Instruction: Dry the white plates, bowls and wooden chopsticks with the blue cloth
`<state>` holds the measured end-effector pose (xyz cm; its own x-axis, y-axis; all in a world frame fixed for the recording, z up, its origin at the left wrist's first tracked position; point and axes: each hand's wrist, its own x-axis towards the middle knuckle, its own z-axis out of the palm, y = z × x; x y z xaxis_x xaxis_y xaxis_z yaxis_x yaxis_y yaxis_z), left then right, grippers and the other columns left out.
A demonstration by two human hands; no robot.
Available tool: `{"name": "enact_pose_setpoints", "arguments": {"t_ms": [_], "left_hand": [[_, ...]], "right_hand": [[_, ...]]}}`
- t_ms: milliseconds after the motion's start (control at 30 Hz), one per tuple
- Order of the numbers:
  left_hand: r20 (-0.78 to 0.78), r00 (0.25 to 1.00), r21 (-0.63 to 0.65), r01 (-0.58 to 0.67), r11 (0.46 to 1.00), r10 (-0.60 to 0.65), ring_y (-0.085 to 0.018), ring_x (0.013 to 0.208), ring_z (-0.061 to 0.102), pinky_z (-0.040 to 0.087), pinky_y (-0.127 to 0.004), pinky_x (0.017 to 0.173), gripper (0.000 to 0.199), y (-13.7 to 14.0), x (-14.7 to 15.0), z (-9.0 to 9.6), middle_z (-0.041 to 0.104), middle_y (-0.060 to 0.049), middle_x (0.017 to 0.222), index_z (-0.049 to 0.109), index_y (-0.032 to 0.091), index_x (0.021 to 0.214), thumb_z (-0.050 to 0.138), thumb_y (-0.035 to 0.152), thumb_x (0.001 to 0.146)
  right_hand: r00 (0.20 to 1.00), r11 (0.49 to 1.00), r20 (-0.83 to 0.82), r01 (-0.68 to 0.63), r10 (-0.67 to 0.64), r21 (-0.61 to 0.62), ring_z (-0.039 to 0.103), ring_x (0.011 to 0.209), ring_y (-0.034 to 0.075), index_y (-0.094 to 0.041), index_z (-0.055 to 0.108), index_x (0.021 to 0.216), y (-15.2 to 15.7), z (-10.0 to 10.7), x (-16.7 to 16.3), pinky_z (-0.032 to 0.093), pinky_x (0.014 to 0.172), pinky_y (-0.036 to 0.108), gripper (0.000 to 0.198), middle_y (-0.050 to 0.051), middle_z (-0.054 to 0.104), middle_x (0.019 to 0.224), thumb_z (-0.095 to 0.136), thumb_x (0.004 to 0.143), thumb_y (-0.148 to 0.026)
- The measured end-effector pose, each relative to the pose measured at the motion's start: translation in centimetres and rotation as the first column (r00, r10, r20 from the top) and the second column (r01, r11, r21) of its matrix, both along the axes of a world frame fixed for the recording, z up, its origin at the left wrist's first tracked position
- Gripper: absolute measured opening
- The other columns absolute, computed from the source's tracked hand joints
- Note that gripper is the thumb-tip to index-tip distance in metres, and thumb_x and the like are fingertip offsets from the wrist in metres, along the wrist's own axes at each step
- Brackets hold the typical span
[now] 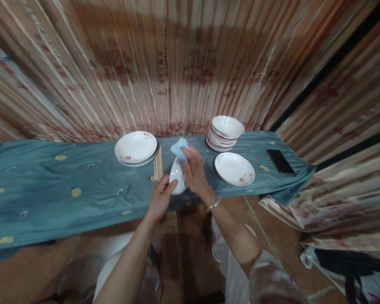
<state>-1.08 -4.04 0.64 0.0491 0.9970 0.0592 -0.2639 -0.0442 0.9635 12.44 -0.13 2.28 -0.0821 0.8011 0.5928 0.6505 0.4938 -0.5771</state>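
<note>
Over the front part of the table, my left hand [162, 191] grips a glossy white dish [177, 179] by its lower left side, thumb on top. The dish is tilted, and part of it is hidden behind my right hand, so I cannot tell whether it is a bowl or a plate. Bunched in the fingers of my right hand [194, 169] is a light blue cloth [180, 148], held at the dish's upper edge. Just left of the dish lie several light wooden chopsticks [158, 164].
Stacked plates [136, 147] with floral rims are at the left. To the right stand a tall stack of bowls [226, 131] and floral plates [234, 169]. A black phone [280, 161] lies near the right end of the green tablecloth [95, 185]. Pleated curtains [177, 63] hang behind.
</note>
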Motion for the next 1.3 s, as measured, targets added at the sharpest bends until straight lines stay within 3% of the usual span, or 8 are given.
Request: {"name": "enact_pose_setpoints", "arguments": {"t_ms": [133,300,467,667,833,933,1133,1300], "left_hand": [[-0.036,0.999,-0.003,0.003,1.000,-0.003,-0.013,0.064,0.052,0.040,-0.023,0.061,0.021,-0.1,-0.2,-0.1,0.064,0.001,0.070,0.070,0.018,0.085,0.069,0.036,0.073],[-0.038,0.999,-0.022,-0.008,1.000,0.007,-0.013,0.065,0.053,0.040,-0.022,0.063,0.021,-0.4,-0.4,0.3,0.064,0.001,0.071,0.070,0.018,0.082,0.070,0.036,0.072],[-0.001,1.000,-0.021,-0.007,1.000,0.007,-0.014,0.067,0.055,0.042,-0.023,0.064,0.021,-0.3,-0.6,-0.2,0.066,0.000,0.074,0.070,0.018,0.082,0.070,0.036,0.072],[0.219,0.975,-0.122,-0.020,0.992,0.046,-0.015,0.071,0.062,0.048,-0.025,0.066,0.030,0.0,-0.8,0.1,0.070,-0.002,0.079,0.068,0.018,0.085,0.077,0.038,0.064],[0.340,0.924,-0.237,-0.096,0.967,0.175,-0.020,0.086,0.067,0.052,-0.031,0.079,0.039,0.6,-1.4,0.4,0.073,-0.005,0.090,0.067,0.018,0.088,0.083,0.036,0.057],[0.373,0.905,-0.286,-0.098,0.953,0.205,-0.020,0.086,0.067,0.053,-0.032,0.080,0.042,0.9,-2.0,0.1,0.073,-0.006,0.092,0.066,0.017,0.092,0.083,0.034,0.057],[0.431,0.839,-0.418,-0.141,0.897,0.333,-0.011,0.068,0.065,0.052,-0.020,0.067,0.024,1.4,-2.6,0.0,0.072,-0.001,0.082,0.063,0.017,0.092,0.075,0.020,0.071],[0.471,0.764,-0.529,-0.154,0.834,0.440,-0.010,0.065,0.065,0.053,-0.020,0.069,0.021,1.7,-2.2,0.8,0.071,-0.001,0.077,0.061,0.017,0.100,0.062,0.009,0.081]], "right_hand": [[0.973,0.997,-0.230,-0.043,0.028,-0.059,0.039,0.133,0.018,-0.018,0.044,0.135,2.3,-1.2,1.0,0.028,0.113,0.039,0.055,0.009,0.049,0.139,0.015,0.098,-0.045],[0.903,0.976,-0.429,-0.082,-0.012,-0.200,0.048,0.126,0.018,-0.017,0.047,0.134,4.1,-3.3,1.7,0.035,0.110,0.039,0.063,0.009,0.055,0.134,0.013,0.096,-0.053],[0.875,0.962,-0.479,-0.068,-0.069,-0.263,0.050,0.126,0.021,-0.013,0.052,0.130,4.7,-5.6,1.7,0.036,0.109,0.041,0.070,0.013,0.055,0.134,0.013,0.094,-0.059],[0.877,0.927,-0.463,-0.064,-0.124,-0.369,0.052,0.125,0.022,-0.010,0.054,0.127,4.7,-7.6,1.2,0.037,0.109,0.042,0.075,0.015,0.058,0.130,0.012,0.092,-0.062],[0.889,0.920,-0.451,-0.104,-0.084,-0.377,0.050,0.126,0.020,-0.016,0.054,0.129,4.0,-7.7,0.6,0.036,0.110,0.041,0.069,0.010,0.058,0.132,0.013,0.094,-0.059],[0.880,0.911,-0.468,-0.121,-0.086,-0.395,0.051,0.126,0.021,-0.017,0.053,0.130,3.6,-7.7,0.4,0.037,0.110,0.043,0.067,0.010,0.058,0.131,0.013,0.095,-0.057],[0.856,0.907,-0.509,-0.141,-0.089,-0.397,0.049,0.127,0.022,-0.012,0.052,0.131,2.0,-7.2,0.6,0.033,0.112,0.043,0.067,0.012,0.057,0.132,0.019,0.093,-0.058],[0.863,0.911,-0.498,-0.135,-0.085,-0.389,0.043,0.132,0.022,-0.016,0.049,0.134,-0.2,-6.8,0.9,0.027,0.114,0.044,0.062,0.010,0.052,0.138,0.025,0.093,-0.057]]}}
